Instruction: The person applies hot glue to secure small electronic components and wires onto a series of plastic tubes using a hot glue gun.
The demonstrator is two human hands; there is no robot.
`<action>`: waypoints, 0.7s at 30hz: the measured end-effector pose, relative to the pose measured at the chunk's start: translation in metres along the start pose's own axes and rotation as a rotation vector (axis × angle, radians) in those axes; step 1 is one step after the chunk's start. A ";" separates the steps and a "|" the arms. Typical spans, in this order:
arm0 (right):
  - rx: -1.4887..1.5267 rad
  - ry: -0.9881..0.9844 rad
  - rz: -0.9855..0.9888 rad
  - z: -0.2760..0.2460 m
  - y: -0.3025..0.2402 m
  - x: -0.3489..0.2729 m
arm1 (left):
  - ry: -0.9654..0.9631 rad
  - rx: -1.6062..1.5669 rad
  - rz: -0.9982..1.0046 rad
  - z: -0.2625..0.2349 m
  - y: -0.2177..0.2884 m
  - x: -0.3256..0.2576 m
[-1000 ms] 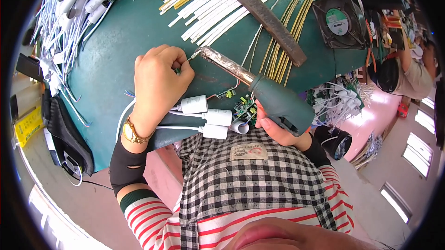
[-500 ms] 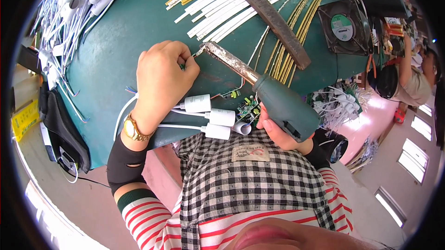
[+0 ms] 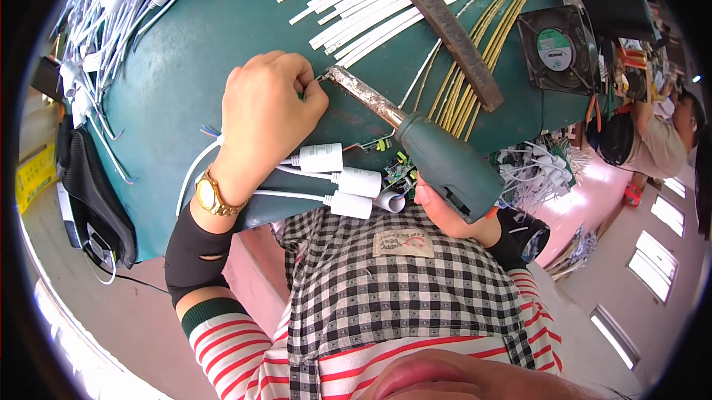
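My right hand [image 3: 449, 214] is wrapped round the dark green handle of a soldering iron [image 3: 449, 162]. Its worn metal barrel points up and left, with the tip close by my left fingertips. My left hand [image 3: 271, 99], with fingers pinched together above the green table, holds something small that the fingers mostly hide. Below that hand lie several white cylindrical housings [image 3: 321, 157] with white cables. Beside them, close to my right hand, are small green circuit boards [image 3: 401, 171] and a white hollow tube [image 3: 389, 202].
White and yellow strips [image 3: 371, 18] fan across the far side of the table [image 3: 178, 66], under a dark metal bar [image 3: 449, 36]. A square black fan [image 3: 556, 49] stands at the right. Bundled white cables [image 3: 96, 51] lie far left; another person [image 3: 653, 133] sits at the right.
The view has shifted slightly. Both hands stay in nearly the same place, the soldering iron's tip still close to my left fingertips.
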State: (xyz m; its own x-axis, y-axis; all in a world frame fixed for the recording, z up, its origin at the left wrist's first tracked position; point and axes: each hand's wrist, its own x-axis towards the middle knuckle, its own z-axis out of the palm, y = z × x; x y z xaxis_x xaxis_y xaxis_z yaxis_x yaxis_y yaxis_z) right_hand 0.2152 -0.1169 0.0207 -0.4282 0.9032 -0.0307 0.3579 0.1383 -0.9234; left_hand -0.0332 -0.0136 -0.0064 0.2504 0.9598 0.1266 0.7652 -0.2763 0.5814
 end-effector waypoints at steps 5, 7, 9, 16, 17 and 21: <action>-0.111 0.043 -0.066 -0.001 -0.007 0.005 | -0.002 -0.002 -0.008 0.000 0.000 0.000; -0.136 0.068 -0.059 -0.001 -0.009 0.008 | -0.003 -0.001 -0.012 0.001 -0.001 -0.001; -0.169 0.080 -0.091 -0.001 -0.009 0.009 | 0.000 -0.004 -0.009 0.001 -0.001 0.000; -0.068 0.030 -0.036 0.000 0.011 -0.014 | 0.007 -0.007 -0.002 -0.001 0.000 0.000; -0.018 0.049 -0.008 -0.003 0.009 -0.013 | 0.007 -0.008 -0.003 0.000 0.000 0.001; 0.116 0.112 0.006 -0.002 0.015 -0.015 | -0.001 -0.013 -0.006 -0.001 -0.001 0.001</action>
State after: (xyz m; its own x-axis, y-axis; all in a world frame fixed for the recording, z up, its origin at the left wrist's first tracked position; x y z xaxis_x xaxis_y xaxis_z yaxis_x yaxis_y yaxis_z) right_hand 0.2286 -0.1276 0.0083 -0.3289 0.9444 0.0005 0.2595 0.0909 -0.9615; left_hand -0.0341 -0.0125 -0.0064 0.2465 0.9613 0.1228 0.7587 -0.2702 0.5928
